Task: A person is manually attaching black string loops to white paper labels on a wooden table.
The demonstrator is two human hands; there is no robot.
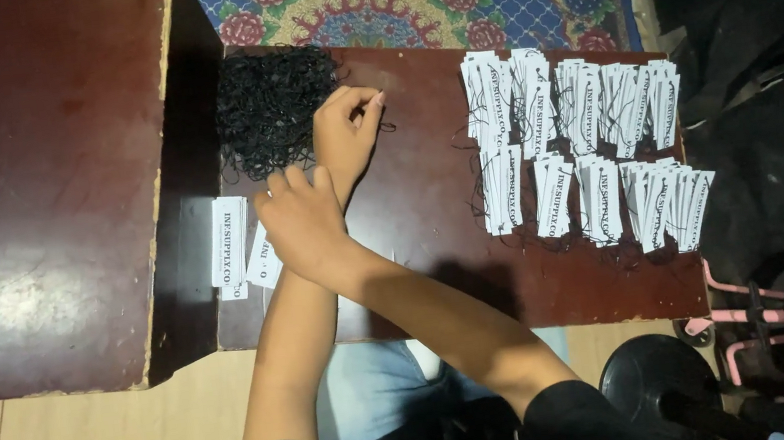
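- Left hand (350,130) – fingers pinched on a black string at the string pile (271,105), 12 o'clock.
- Right hand (301,222) lies over the loose tags (231,241), 9 o'clock; its grip cannot be told.
- Strung tags (579,145) fill two rows at 3 o'clock on the tabletop (440,274) – seemingly most done, few left.

A tangled heap of thin black string loops (275,109) lies at the far left end of the dark brown wooden desk (440,274), loose strands straggling off its right edge. Just right of that heap, one black strand is pinched. Near the desk's left edge lie narrow white paper tags with black print (230,243), flat and side by side, one partly covered. Across the right half, rows of the same white tags with black strings attached (585,149) lie overlapping in bunches.
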